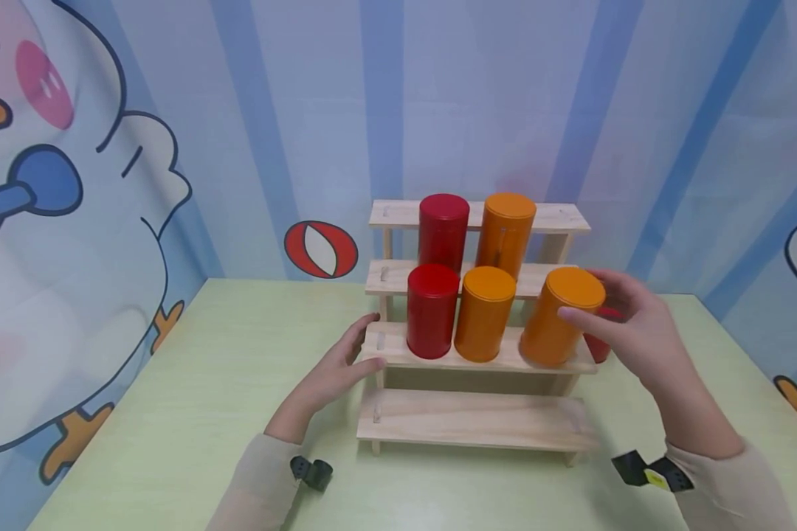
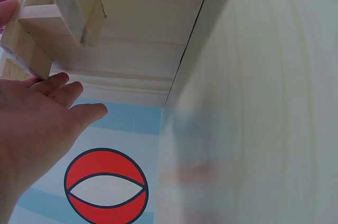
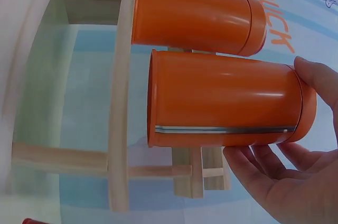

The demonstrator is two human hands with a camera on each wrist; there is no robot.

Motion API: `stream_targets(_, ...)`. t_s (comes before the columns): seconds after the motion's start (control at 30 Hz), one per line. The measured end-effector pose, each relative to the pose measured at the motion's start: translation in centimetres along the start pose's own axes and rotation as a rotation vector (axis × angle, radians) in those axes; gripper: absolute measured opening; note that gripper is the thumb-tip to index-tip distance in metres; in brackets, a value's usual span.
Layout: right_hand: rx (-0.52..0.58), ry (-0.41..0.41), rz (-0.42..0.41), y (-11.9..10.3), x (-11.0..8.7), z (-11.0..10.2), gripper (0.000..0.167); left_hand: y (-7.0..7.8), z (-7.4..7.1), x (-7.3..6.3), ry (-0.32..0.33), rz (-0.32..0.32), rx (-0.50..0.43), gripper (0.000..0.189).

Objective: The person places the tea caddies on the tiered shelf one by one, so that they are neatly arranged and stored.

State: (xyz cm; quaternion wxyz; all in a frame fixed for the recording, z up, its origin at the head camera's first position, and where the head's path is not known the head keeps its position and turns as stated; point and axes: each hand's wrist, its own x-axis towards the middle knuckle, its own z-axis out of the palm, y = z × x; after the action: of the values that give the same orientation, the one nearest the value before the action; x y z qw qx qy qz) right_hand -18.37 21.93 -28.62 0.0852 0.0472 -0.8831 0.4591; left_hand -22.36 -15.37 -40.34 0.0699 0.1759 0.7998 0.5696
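Observation:
In the head view my right hand (image 1: 631, 324) grips an orange canister (image 1: 561, 317) near its lid, thumb on the near side and fingers round the far side. The canister leans slightly at the right end of the third tier of a wooden stepped shelf (image 1: 465, 419). In the right wrist view, its base is close to the plank, with a narrow gap showing. My left hand (image 1: 335, 369) touches the shelf's left end, fingers extended and thumb at the front edge. Beside the held canister on that tier stand another orange canister (image 1: 485, 313) and a red canister (image 1: 432, 311).
One tier higher stand a second red canister (image 1: 443, 232) and another orange canister (image 1: 507, 232). A red object (image 1: 598, 346) is partly hidden behind my right hand. The shelf stands on a pale green table (image 1: 239, 354) before a printed blue backdrop (image 1: 319, 110).

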Motion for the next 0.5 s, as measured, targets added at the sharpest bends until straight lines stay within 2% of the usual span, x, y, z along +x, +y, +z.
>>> stream_targets(0.5, 0.043, -0.018, -0.052, -0.5, 0.8, 1.8, 0.073, 0.2, 0.1, -0.1, 0.008, -0.018, 0.021, 0.079)
